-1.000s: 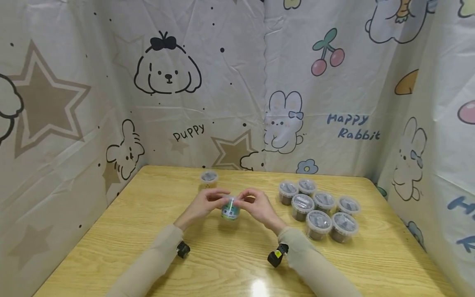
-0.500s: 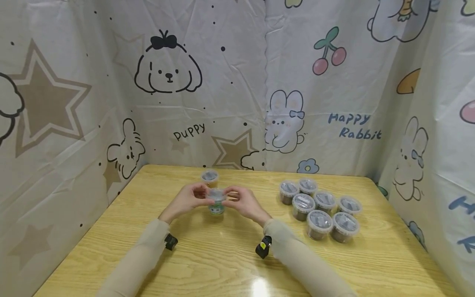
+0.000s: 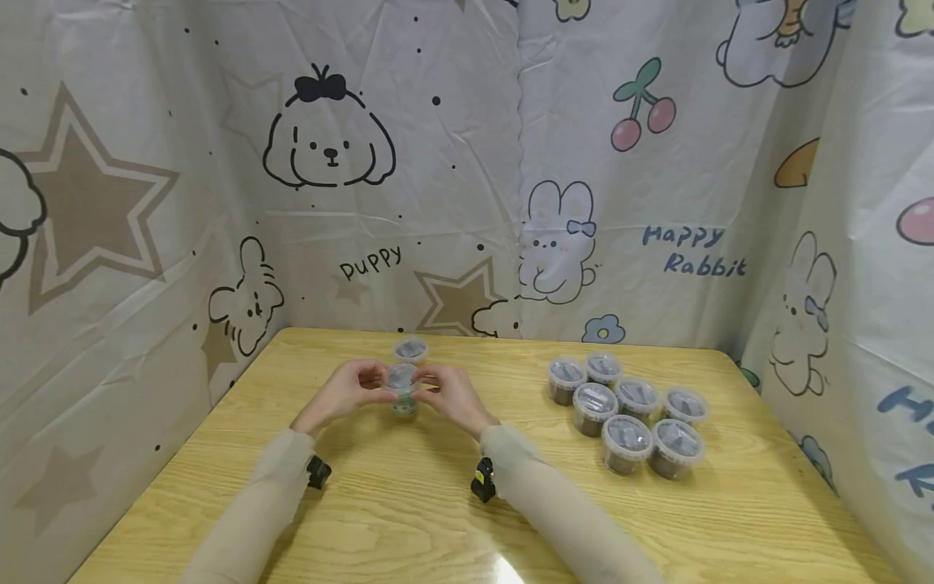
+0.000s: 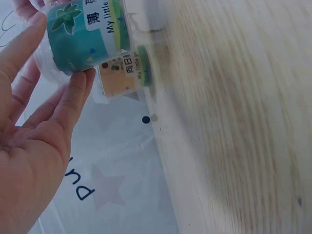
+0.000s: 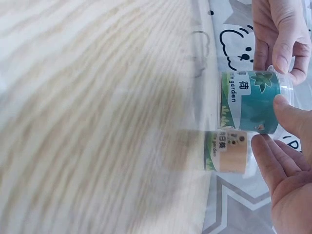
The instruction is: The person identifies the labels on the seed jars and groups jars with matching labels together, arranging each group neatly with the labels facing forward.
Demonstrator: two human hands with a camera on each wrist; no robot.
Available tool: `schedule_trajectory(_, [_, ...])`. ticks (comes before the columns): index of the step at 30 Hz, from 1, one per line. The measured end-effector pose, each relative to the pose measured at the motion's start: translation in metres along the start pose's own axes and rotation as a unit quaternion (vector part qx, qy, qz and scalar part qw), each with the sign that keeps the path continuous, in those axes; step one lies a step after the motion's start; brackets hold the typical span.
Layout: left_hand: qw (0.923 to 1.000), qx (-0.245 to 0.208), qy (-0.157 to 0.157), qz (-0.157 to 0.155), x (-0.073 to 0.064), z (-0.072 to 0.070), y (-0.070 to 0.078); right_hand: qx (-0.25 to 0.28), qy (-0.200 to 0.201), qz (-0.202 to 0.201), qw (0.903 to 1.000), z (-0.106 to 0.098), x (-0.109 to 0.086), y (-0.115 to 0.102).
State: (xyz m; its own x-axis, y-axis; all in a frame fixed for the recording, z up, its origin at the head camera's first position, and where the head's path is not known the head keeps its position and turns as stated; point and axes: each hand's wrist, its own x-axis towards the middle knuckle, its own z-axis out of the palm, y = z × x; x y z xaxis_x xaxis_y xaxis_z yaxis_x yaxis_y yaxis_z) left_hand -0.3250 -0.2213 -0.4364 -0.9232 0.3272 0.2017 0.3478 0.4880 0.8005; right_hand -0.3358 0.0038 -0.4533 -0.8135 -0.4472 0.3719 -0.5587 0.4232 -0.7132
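A clear plastic tub (image 3: 402, 401) with a teal label, a leaf picture and the words "little garden" is between my hands in the head view. My left hand (image 3: 349, 391) pinches its clear lid end from the left. From the right, my right hand (image 3: 454, 396) pinches the same end with thumb and fingers. Both wrist views show the teal tub (image 4: 87, 36) upright relative to the table; whether its base touches the wood I cannot tell. Right behind it stands a similar tub (image 5: 231, 151) with an orange label, its lid (image 3: 411, 349) showing above the teal one.
Several lidded tubs with dark contents (image 3: 627, 442) stand grouped on the right side of the wooden table (image 3: 409, 519). A printed cloth (image 3: 452, 162) hangs around the back and sides, close to the table's far edge.
Both hands have carried the teal tub leftward and slightly away from me, to just in front of the orange-labelled tub. The tubs at the right have stayed put.
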Motion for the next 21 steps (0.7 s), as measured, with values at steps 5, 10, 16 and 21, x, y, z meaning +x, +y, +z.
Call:
schedule_trajectory(5, [0.9998, 0.010, -0.011, 0.011, -0.002, -0.004, -0.006, -0.019, 0.003, -0.008, 0.9998, 0.009, 0.004, -0.002])
schedule_trajectory(10, [0.9998, 0.016, -0.011, 0.005, -0.002, -0.005, -0.010, -0.036, -0.001, -0.002, 0.9993, 0.014, 0.007, -0.001])
schedule_trajectory(16, [0.9997, 0.019, -0.012, -0.003, 0.002, -0.002, -0.012, -0.041, 0.004, 0.006, 0.9991, 0.017, 0.008, 0.004])
schedule_trajectory(21, [0.9997, 0.021, -0.010, -0.002, 0.003, -0.001, -0.013, -0.038, 0.001, 0.013, 0.9992, 0.018, 0.008, 0.005])
